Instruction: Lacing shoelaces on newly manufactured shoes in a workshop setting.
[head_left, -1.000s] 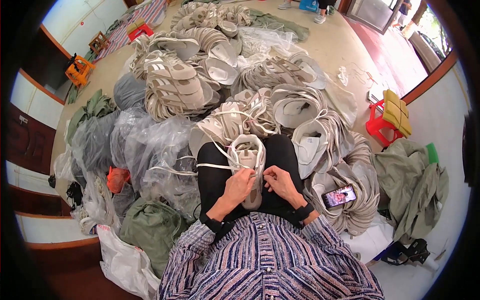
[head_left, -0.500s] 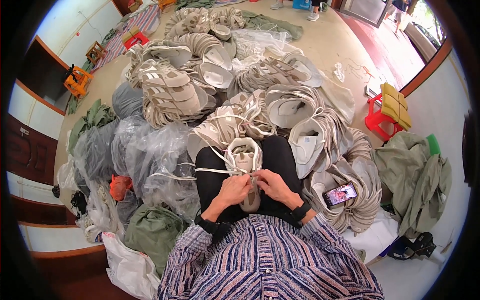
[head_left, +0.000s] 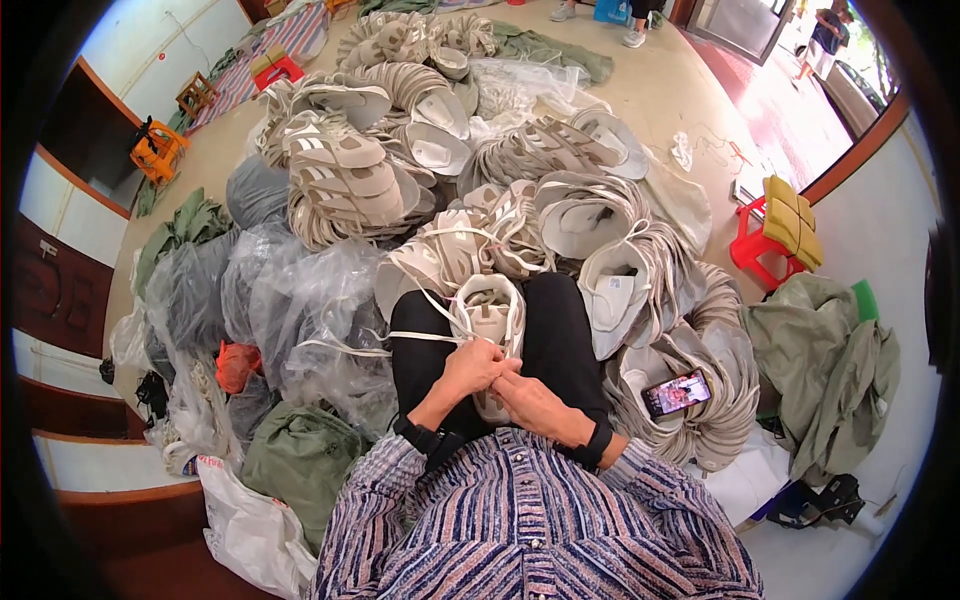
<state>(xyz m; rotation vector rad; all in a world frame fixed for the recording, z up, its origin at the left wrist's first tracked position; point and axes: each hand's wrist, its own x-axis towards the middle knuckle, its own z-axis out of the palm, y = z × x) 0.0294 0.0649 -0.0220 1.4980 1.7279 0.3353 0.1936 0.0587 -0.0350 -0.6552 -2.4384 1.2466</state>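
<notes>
Beige shoe (head_left: 488,314) under left hand (head_left: 472,370) and right hand (head_left: 538,406), both curled, touching, exact grip unclear.

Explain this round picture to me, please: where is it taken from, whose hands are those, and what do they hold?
No machine here: a person works bare-handed. A wide fisheye camera worn on the head looks down, bending straight edges. The left hand and right hand meet over a pale shoe upper on the lap; anything pinched between them is hidden. Across the floor ahead lie stacks of similar uppers; plastic-covered bundles are at the left, and a phone rests on a stack at the right.
</notes>
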